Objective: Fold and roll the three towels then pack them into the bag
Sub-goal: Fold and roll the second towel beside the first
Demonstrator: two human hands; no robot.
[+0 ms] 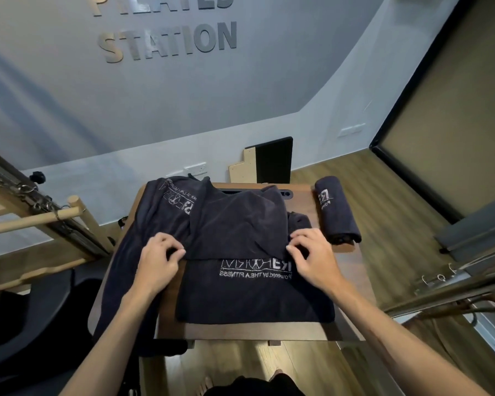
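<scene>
A dark towel (pixel 240 244) on the wooden table (pixel 240 331) is pinched at its folded edge by both hands — left hand (pixel 157 260), right hand (pixel 312 257); a rolled towel (pixel 337 211) lies right, a third towel (pixel 155 218) — seemingly unfolded — left.

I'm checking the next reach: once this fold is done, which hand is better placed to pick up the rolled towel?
The right hand. The rolled towel lies on the table's right side, just beyond it. The left hand pinches the folded towel at its far edge and would have to cross over.
</scene>
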